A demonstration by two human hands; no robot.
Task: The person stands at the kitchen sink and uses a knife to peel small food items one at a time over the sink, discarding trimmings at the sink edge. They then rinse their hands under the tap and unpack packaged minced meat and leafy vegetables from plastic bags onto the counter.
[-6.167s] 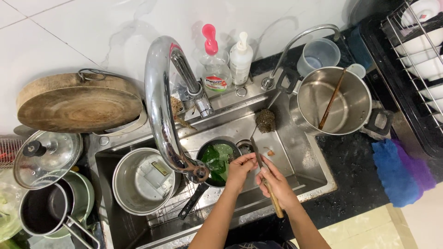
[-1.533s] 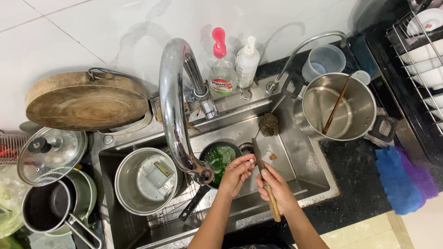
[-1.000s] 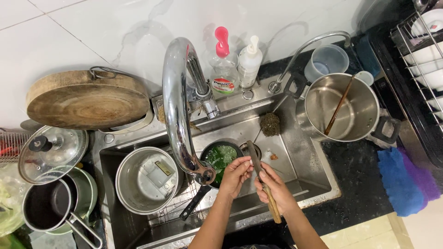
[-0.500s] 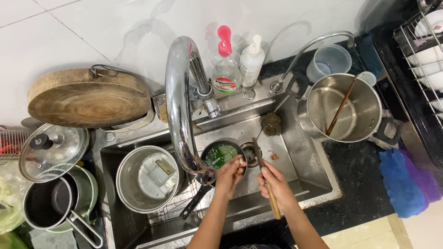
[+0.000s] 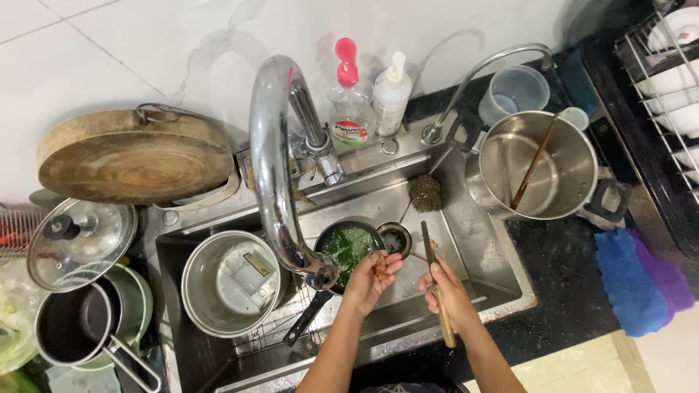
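My left hand [image 5: 371,279] is over the sink, fingers curled around a small brownish bit of food scrap [image 5: 381,265], next to a small black pan [image 5: 348,246] that holds green leafy matter. My right hand [image 5: 446,289] grips a wooden-handled knife [image 5: 435,287], blade pointing away toward the drain [image 5: 394,239]. Both hands are above the steel sink basin [image 5: 466,251], just right of the big curved tap [image 5: 273,175].
A steel pot [image 5: 227,282] stands in the sink's left part. A large steel pot with a wooden stick [image 5: 540,166] sits on the right counter. Round wooden board [image 5: 133,156], glass lid [image 5: 79,232], saucepan [image 5: 75,327], soap bottles [image 5: 368,96], scourer [image 5: 424,193], blue cloth [image 5: 628,279], dish rack [image 5: 666,80].
My left hand has shifted a little left and down, from over the drain toward the black pan. The right hand and knife stay about where they were.
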